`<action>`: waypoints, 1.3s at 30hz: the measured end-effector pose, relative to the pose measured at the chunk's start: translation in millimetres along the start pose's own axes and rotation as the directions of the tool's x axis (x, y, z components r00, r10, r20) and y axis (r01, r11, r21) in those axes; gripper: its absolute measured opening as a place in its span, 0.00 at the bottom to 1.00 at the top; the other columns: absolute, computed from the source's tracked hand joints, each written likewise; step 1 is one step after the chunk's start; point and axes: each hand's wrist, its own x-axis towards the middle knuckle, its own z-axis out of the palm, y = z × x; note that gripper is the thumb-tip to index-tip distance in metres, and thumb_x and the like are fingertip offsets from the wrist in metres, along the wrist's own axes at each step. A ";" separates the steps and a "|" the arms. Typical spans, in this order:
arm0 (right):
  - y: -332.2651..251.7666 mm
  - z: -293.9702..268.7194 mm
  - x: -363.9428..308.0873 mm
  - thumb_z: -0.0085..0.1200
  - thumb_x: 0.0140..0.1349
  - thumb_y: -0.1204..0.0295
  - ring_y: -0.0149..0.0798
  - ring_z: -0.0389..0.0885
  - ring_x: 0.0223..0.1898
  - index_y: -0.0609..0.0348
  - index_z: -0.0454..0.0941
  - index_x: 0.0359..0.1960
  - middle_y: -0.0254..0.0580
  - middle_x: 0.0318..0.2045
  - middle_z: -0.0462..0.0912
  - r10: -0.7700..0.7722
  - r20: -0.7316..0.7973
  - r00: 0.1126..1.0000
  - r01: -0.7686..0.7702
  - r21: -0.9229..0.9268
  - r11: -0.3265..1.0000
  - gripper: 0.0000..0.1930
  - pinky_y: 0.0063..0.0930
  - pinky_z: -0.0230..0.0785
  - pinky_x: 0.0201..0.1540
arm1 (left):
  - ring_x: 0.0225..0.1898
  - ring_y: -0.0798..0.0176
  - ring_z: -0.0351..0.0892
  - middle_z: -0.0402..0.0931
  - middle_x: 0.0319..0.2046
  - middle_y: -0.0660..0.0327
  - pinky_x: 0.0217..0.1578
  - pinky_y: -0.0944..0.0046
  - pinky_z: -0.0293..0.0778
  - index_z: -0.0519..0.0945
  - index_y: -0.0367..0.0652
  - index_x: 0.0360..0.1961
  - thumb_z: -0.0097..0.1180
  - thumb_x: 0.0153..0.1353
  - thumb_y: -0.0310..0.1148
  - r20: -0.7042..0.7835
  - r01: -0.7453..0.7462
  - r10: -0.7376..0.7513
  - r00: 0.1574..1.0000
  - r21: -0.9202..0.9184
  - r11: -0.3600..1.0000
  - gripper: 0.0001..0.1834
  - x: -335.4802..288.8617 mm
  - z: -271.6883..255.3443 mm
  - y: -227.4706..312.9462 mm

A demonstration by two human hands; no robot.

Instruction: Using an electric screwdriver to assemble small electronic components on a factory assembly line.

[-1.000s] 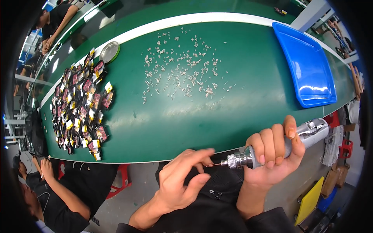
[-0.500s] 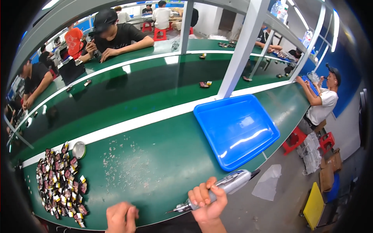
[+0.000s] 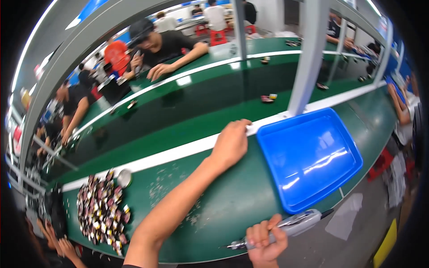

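Note:
My left arm stretches across the green bench, and my left hand (image 3: 231, 142) is over its far edge, by the white rail (image 3: 192, 147). Its fingers are curled closed; what they hold, if anything, is hidden. My right hand (image 3: 267, 239), low at the near edge, grips a grey electric screwdriver (image 3: 300, 223) whose bit points left. Just beyond that tool lies a blue plastic tray (image 3: 308, 165) with nothing in it. A heap of small dark parts (image 3: 100, 214) with pink, white and yellow patches covers the bench's left end.
Tiny pale pieces (image 3: 163, 181) are scattered mid-bench, partly behind my forearm. A round tin (image 3: 124, 178) stands by the heap. Past the rail runs a dark green conveyor belt (image 3: 178, 116) carrying a few parts (image 3: 268, 98). A grey post (image 3: 307, 58) rises behind the tray. Co-workers sit opposite.
My left hand has moved from the near edge out to the rail, still closed. The view has turned left, so the bench things sit further right. My right hand keeps the electric screwdriver.

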 end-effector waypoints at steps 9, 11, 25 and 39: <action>-17.6 6.7 -9.0 0.48 0.65 0.70 0.31 0.60 0.16 0.57 0.69 0.35 0.33 0.14 0.62 0.090 -0.053 0.995 -0.083 0.122 0.989 0.05 0.28 0.60 0.25 | 0.47 0.48 0.74 0.74 0.41 0.49 0.47 0.54 0.71 0.71 0.37 0.50 0.60 0.55 0.33 0.078 0.035 -0.052 0.996 0.207 0.978 0.23 111.3 77.0 -0.7; -19.1 7.4 -8.9 0.49 0.65 0.70 0.31 0.60 0.16 0.57 0.69 0.35 0.33 0.14 0.62 0.089 -0.049 0.995 -0.082 0.130 0.988 0.05 0.28 0.60 0.25 | 0.47 0.48 0.74 0.74 0.42 0.49 0.48 0.54 0.71 0.71 0.37 0.50 0.61 0.55 0.34 0.086 0.043 -0.066 0.994 0.247 0.968 0.23 126.2 84.2 1.0; -19.3 13.5 -4.6 0.50 0.65 0.68 0.30 0.59 0.16 0.57 0.67 0.33 0.32 0.14 0.62 0.115 -0.039 0.993 -0.112 0.073 0.991 0.08 0.27 0.61 0.26 | 0.48 0.43 0.72 0.74 0.43 0.47 0.49 0.50 0.74 0.75 0.39 0.50 0.52 0.52 0.21 0.303 -0.301 0.185 0.935 0.402 0.865 0.21 138.2 69.6 -26.1; -20.7 -6.5 -11.9 0.41 0.64 0.70 0.30 0.59 0.13 0.56 0.64 0.32 0.33 0.11 0.61 0.026 -0.058 0.998 -0.022 0.070 0.997 0.05 0.29 0.60 0.22 | 0.40 0.49 0.73 0.71 0.48 0.49 0.40 0.56 0.73 0.69 0.37 0.59 0.61 0.51 0.21 0.278 -0.098 0.041 0.960 0.195 0.976 0.32 -163.3 -144.4 59.3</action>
